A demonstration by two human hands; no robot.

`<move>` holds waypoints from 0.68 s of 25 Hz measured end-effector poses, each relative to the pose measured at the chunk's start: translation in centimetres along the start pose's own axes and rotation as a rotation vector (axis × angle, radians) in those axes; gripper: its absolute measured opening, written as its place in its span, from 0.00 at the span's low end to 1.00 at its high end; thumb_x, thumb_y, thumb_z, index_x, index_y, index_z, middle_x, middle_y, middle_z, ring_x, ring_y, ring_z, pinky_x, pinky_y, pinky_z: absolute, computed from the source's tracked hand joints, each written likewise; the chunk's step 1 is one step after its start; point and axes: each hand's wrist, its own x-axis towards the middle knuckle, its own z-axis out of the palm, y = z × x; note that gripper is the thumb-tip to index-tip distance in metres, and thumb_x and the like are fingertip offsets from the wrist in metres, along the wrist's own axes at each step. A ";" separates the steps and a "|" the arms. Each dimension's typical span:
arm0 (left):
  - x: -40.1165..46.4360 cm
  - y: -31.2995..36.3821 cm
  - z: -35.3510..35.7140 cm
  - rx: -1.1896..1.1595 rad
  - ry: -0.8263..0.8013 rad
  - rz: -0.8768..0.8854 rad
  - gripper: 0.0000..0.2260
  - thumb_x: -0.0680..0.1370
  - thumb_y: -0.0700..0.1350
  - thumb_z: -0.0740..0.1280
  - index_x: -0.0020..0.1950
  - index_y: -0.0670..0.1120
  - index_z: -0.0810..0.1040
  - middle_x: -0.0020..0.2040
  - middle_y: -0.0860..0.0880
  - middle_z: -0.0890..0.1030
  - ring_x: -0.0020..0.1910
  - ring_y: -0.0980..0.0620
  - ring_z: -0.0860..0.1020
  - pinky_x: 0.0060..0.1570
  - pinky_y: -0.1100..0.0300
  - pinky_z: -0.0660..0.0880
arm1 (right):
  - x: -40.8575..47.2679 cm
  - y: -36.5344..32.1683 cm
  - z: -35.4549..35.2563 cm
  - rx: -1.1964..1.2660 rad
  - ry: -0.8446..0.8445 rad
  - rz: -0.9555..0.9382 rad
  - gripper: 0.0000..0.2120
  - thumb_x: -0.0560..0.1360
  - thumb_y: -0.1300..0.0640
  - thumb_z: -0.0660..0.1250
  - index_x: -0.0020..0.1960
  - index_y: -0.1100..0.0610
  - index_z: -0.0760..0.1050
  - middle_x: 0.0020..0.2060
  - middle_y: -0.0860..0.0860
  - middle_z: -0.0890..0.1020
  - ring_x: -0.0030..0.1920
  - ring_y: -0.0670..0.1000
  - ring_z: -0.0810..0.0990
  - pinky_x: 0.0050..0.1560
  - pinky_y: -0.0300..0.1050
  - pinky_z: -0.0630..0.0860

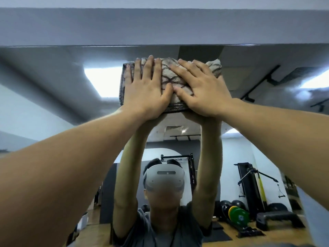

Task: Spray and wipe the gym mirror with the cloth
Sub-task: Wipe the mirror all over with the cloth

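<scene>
Two hands press one folded cloth flat against the gym mirror, right up near the glass's top edge, just under the grey wall band above it. The left hand lies on the cloth's left half with straight, spread fingers pointing up; the right hand covers the right half the same way, its fingers angled up and to the left. Neither hand curls round the cloth or pinches it; both are flat and pushing. Their thumbs nearly meet at the cloth's middle.

The cloth's long side runs across, left to right, so it sweeps a wide band if drawn straight down. It sits between the palms and the glass, directly ahead of and above the person, with both arms stretched about equally; neither hand is clearly nearer.

Since the cloth is already at the upper limit of the mirror, the only uncleaned glass lies below and to either side. No spray bottle is visible.
</scene>
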 end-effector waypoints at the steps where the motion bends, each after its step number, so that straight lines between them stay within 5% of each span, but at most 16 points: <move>1: 0.2 1.9 0.3 -0.008 0.002 0.001 0.36 0.80 0.64 0.43 0.85 0.48 0.46 0.85 0.45 0.49 0.84 0.42 0.45 0.81 0.42 0.39 | -0.8 1.7 -0.5 -0.002 0.002 0.004 0.33 0.79 0.32 0.47 0.83 0.34 0.50 0.84 0.41 0.58 0.83 0.52 0.55 0.76 0.70 0.61; 8: 2.4 12.2 2.0 -0.019 0.010 -0.013 0.37 0.79 0.65 0.44 0.85 0.49 0.48 0.85 0.46 0.50 0.84 0.42 0.45 0.80 0.43 0.39 | -4.2 11.6 -2.8 -0.007 0.012 -0.011 0.34 0.78 0.30 0.44 0.83 0.34 0.51 0.84 0.42 0.58 0.82 0.52 0.55 0.75 0.70 0.63; 17: 3.2 17.0 2.6 -0.012 0.015 -0.017 0.38 0.78 0.65 0.43 0.85 0.49 0.49 0.85 0.46 0.51 0.84 0.42 0.47 0.81 0.42 0.40 | -5.7 16.2 -4.0 0.009 0.025 -0.035 0.35 0.78 0.30 0.45 0.84 0.35 0.51 0.83 0.42 0.59 0.82 0.53 0.56 0.74 0.70 0.64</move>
